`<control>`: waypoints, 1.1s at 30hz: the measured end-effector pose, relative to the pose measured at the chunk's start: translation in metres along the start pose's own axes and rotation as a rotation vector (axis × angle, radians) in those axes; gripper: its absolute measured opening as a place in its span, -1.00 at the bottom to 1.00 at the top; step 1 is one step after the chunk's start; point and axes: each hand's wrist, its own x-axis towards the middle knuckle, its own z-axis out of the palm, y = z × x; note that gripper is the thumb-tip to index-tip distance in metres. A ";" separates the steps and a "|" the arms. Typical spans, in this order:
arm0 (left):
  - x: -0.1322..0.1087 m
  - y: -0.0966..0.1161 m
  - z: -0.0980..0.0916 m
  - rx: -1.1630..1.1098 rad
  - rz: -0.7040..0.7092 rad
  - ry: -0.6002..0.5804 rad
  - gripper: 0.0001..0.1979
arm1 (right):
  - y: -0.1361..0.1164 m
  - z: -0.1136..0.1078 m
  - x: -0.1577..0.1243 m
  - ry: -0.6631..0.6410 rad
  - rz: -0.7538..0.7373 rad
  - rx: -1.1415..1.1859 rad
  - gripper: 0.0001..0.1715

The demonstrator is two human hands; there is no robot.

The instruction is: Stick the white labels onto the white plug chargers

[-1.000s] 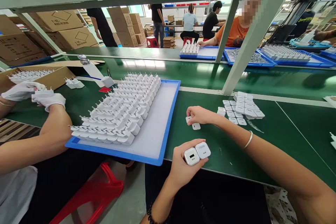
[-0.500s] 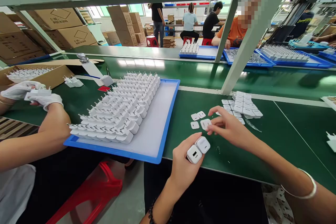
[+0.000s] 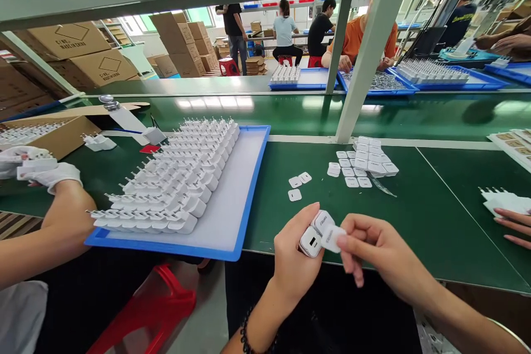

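My left hand (image 3: 292,257) is closed round two white charger plugs (image 3: 314,233) held side by side at the near edge of the green bench. My right hand (image 3: 375,251) pinches a small white label (image 3: 331,237) and presses it against the right plug. Three loose white labels (image 3: 299,185) lie on the bench just beyond my hands. Farther back sits a pile of labels and white plugs (image 3: 365,163).
A blue tray (image 3: 244,199) filled with rows of white plugs lies to my left. A co-worker's gloved hands (image 3: 39,168) hold a plug at far left beside an open cardboard box (image 3: 58,135). Another person's fingers (image 3: 512,224) rest at right. A metal post (image 3: 357,72) stands behind.
My right hand picked a label from the bench and brought it back to the plugs in my left hand. The camera view shifted slightly right and down.
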 end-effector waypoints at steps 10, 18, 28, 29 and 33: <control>-0.003 -0.005 0.003 0.155 0.240 0.069 -0.46 | 0.021 0.021 0.007 0.011 0.102 0.315 -0.49; -0.003 -0.006 0.004 0.218 0.274 0.086 -0.48 | 0.025 0.020 0.009 -0.048 0.158 0.428 -0.47; -0.001 -0.007 0.003 0.227 0.338 0.121 -0.54 | 0.027 0.022 0.010 -0.038 0.161 0.444 -0.46; -0.001 -0.006 0.003 0.228 0.339 0.120 -0.54 | 0.027 0.022 0.011 -0.034 0.162 0.439 -0.46; -0.002 -0.006 0.002 0.235 0.336 0.115 -0.53 | 0.026 0.024 0.010 -0.027 0.164 0.422 -0.46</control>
